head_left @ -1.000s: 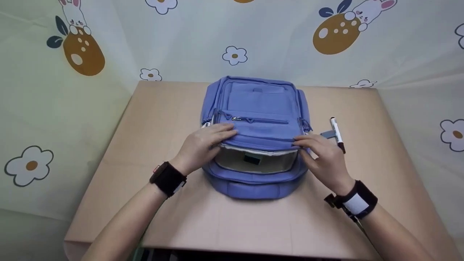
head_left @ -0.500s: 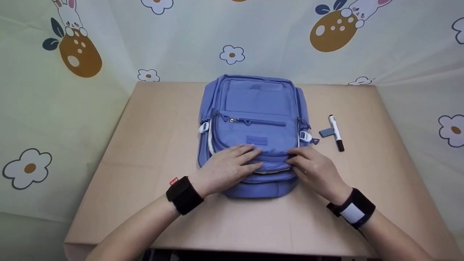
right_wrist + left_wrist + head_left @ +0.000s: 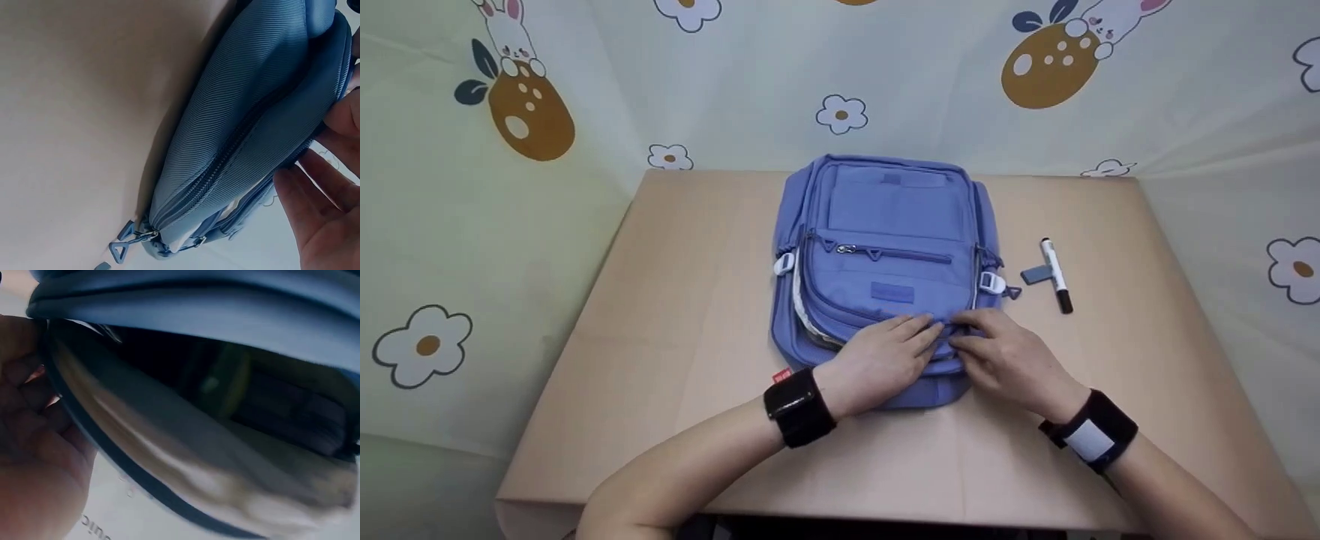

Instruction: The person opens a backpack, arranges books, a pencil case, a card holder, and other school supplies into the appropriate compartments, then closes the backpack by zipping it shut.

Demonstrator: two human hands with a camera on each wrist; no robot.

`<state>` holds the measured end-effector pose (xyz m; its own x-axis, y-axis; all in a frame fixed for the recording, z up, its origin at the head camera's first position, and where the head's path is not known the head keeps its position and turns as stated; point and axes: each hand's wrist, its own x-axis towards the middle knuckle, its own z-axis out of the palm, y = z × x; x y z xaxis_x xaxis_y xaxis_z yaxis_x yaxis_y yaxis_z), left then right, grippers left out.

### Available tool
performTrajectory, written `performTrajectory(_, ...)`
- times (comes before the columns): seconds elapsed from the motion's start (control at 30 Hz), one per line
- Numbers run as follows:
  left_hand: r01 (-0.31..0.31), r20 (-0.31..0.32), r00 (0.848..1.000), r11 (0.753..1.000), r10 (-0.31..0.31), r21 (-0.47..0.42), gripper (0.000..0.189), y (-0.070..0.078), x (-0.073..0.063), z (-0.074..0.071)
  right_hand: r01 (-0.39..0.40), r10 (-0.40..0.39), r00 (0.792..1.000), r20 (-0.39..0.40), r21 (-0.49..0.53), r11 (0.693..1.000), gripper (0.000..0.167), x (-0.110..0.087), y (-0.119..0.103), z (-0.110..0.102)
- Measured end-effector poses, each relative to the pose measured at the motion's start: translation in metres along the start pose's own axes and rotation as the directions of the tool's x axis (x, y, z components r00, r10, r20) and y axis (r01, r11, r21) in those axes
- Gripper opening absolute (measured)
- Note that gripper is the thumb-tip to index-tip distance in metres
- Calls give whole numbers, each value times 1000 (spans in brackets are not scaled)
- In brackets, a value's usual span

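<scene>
A blue backpack [image 3: 896, 210] lies on its back on the table, its front pocket partly unzipped. The left hand [image 3: 881, 367] lies across the pocket's lower front, fingers extended and touching the flap. In the left wrist view, the pocket opening [image 3: 214, 388] gapes beside that hand, with dark contents too dim to identify. The right hand [image 3: 1016, 360] pinches the pocket's zippered edge at the lower right corner, close to the left fingertips. In the right wrist view, its fingers [image 3: 292, 197] meet the zipper edge; whether a zipper pull is between them is hidden.
To the right of the backpack lie a white marker [image 3: 1056, 275] with a dark cap and a small grey-blue flat piece [image 3: 1036, 275] touching it. White strap buckles [image 3: 991, 283] sit at the backpack's sides. Patterned cloth [image 3: 735, 90] surrounds the brown-covered table [image 3: 675, 285].
The pocket flap, held up with its pale lining showing, has come down. The left hand has slid right and toward the person, up to the right hand. The right hand has shifted slightly nearer the person.
</scene>
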<state>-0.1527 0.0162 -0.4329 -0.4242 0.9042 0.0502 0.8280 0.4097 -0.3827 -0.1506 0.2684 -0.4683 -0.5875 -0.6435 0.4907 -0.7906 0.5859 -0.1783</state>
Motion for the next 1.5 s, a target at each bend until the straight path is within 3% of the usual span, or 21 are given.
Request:
performTrajectory(0.17,25,7,1000,999,-25,23,40,9,18,-1,-38,36,999,18,100,994,21,1,6,-4)
performTrajectory(0.3,37,-11,999,999,-37,29,38,12,25,-1,-164,156,986,52,195,967,22,7,19,-18)
performTrajectory(0.37,42,-17,999,999,-42,25,38,12,25,-1,-262,256,965,55,200,944,21,13,30,-28)
performTrajectory(0.47,52,-14,999,999,-52,8,37,12,25,0,-409,405,912,61,148,900,18,27,52,-40)
performTrajectory(0.57,53,3,999,999,-53,-12,37,12,24,1,-498,493,867,81,69,865,17,42,75,-44)
performTrajectory(0.63,49,11,999,999,-49,-23,37,12,24,3,-524,520,848,102,20,851,19,50,87,-42)
performTrajectory(0.8,30,11,999,999,-30,-36,38,12,22,5,-520,525,839,140,-75,851,24,64,106,-24)
performTrajectory(0.97,26,6,1000,997,-26,-76,39,13,21,6,-545,551,825,122,-81,834,21,65,113,-10)
performTrajectory(1.2,64,48,997,989,-58,-136,58,14,20,8,-518,520,854,17,-80,852,15,63,117,0)
performTrajectory(1.33,59,26,998,992,-56,-110,52,14,20,9,-516,515,857,-36,-56,855,12,62,119,2)
performTrajectory(1.5,81,9,997,989,-80,-123,42,13,20,9,-522,520,853,-42,-44,852,10,61,121,2)
